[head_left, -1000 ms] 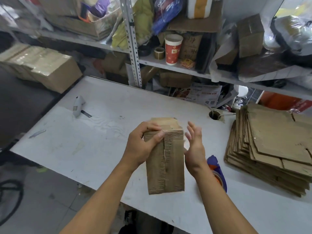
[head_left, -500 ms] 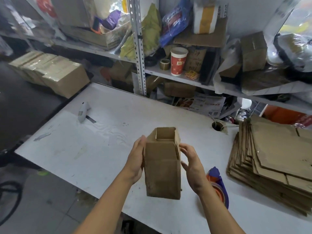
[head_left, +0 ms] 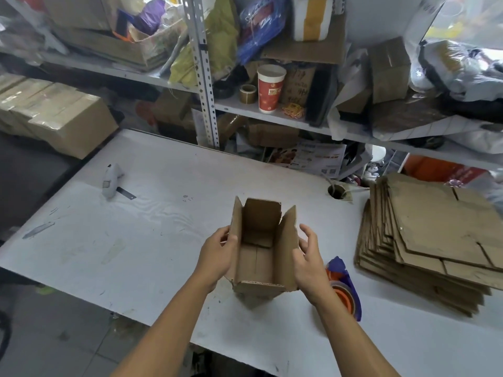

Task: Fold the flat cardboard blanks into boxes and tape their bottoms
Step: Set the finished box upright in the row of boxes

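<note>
Head view: the box (head_left: 262, 251) stands open-topped above the white tabletop (head_left: 152, 235), near its front edge at about 6 o'clock; whether its underside touches the surface is hidden by its own walls. Its four top flaps stand up, and nothing lies inside on the folded bottom panels with a seam down the middle. The left hand (head_left: 217, 257) grips the box's left wall, thumb over the flap edge, fingers hidden behind the cardboard. The right hand (head_left: 309, 263) rests on the right wall with its fingers loosely spread, a wide grip (only the thumb seems to touch the flap). Just past the right wrist, at 4 o'clock from the box, a tape dispenser (head_left: 345, 288) in blue and orange lies partly covered by that forearm. At 3 o'clock a stack of flat cardboard blanks (head_left: 435, 246) sits on the tabletop, its right end cut off by the frame. At 10 o'clock a small white tool (head_left: 110, 180) lies well apart; its kind is hard to make out. On the shelf (head_left: 275, 117) at 12 o'clock stands a red paper cup (head_left: 270, 88), its contents unseen, beside a tape roll (head_left: 248, 93).
</note>
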